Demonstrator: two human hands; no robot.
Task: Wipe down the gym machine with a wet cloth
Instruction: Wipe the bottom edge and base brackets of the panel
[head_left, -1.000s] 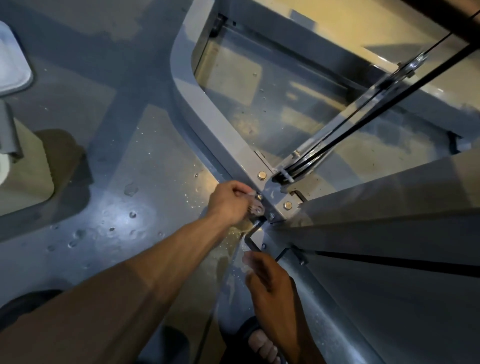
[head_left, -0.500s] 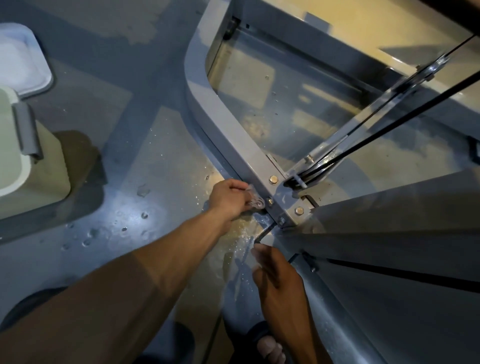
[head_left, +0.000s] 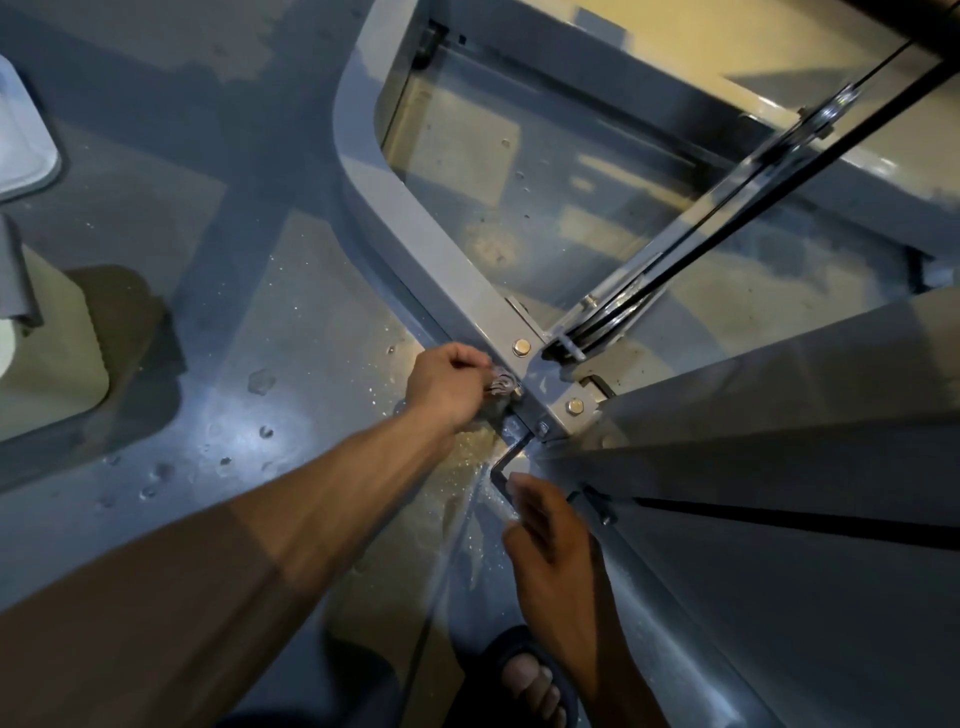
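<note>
The gym machine's grey steel base frame (head_left: 415, 228) lies on the floor, with brass bolts at a corner joint. My left hand (head_left: 447, 384) grips a small bunched grey cloth (head_left: 500, 387) and presses it against the side of the frame at that joint. Lower down, my right hand (head_left: 550, 551) rests with its fingers against a slanted grey beam (head_left: 675, 649) of the machine, next to a dark bent bar (head_left: 501, 467). What the right fingers do is partly hidden.
Black cables (head_left: 779, 197) and a pulley run diagonally over the frame at the right. A pale bucket (head_left: 47, 353) with a white lid (head_left: 21, 140) beside it stands at the left. Water drops dot the grey floor (head_left: 208, 426). My sandalled foot (head_left: 530, 680) is at the bottom.
The view has shifted slightly. My left hand has kept the cloth at the bolted joint with small rubbing moves. My right hand has stayed on the slanted beam.
</note>
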